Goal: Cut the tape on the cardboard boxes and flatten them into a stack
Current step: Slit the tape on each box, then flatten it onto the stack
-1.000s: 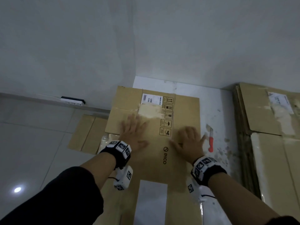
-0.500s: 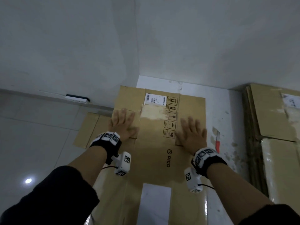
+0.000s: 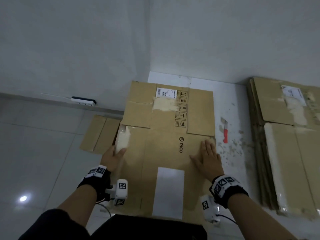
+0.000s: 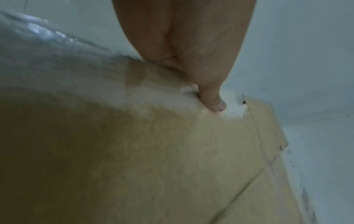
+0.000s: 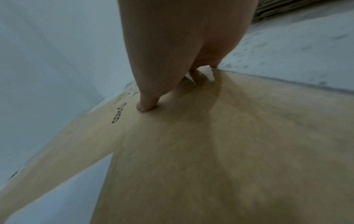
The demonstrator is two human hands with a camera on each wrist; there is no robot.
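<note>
A big flat cardboard box (image 3: 166, 135) lies on the white floor (image 3: 43, 153) by the wall. The right hand (image 3: 206, 159) rests flat on its right side, fingers straight and close together. The left hand (image 3: 113, 157) grips the left edge, thumb on top, fingers curled under. A red-handled knife (image 3: 225, 131) lies just beside the box on the right. A stack of flat boxes (image 3: 290, 144) sits farther right. Another flat piece (image 3: 99, 134) pokes out on the left.
</note>
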